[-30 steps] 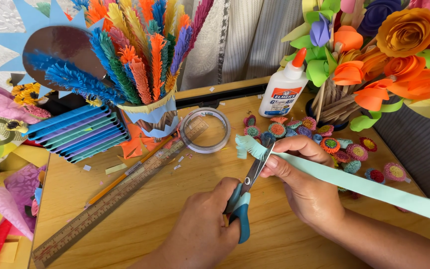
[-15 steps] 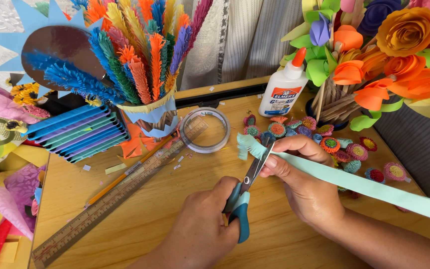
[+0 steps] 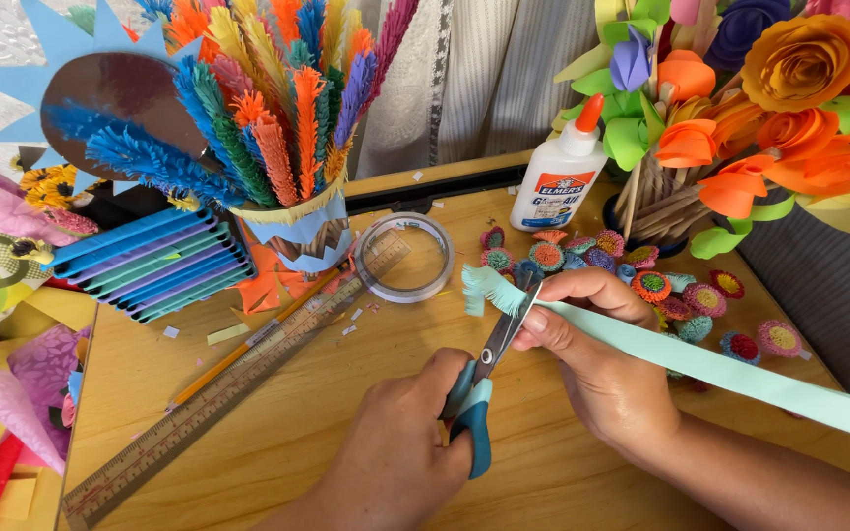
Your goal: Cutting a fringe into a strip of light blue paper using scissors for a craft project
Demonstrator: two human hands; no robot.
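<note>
My left hand (image 3: 395, 452) grips blue-handled scissors (image 3: 474, 413), with the blades pointing up and right. The blade tips sit at the edge of a long pale green paper strip (image 3: 730, 372). My right hand (image 3: 602, 364) pinches this strip near its left end, thumb on top. Beyond the blades, the strip's end (image 3: 489, 287) is cut into a fine fringe that curls outward. The rest of the strip runs right and down past the table's right side. Both hands hover over a wooden table (image 3: 277, 442).
A ruler (image 3: 218, 393) and a pencil (image 3: 248, 346) lie diagonally at left. Behind the hands are a clear tape roll (image 3: 405, 258), a white glue bottle (image 3: 561, 177), a cup of fringed paper sticks (image 3: 292, 231), several small rolled paper flowers (image 3: 641, 280), a paper bouquet (image 3: 779, 88) and stacked blue tubes (image 3: 150, 261).
Nearly nothing differs: both hands, the scissors and the strip stay in the same place, with only a slight shift of the blades at the fringed end.
</note>
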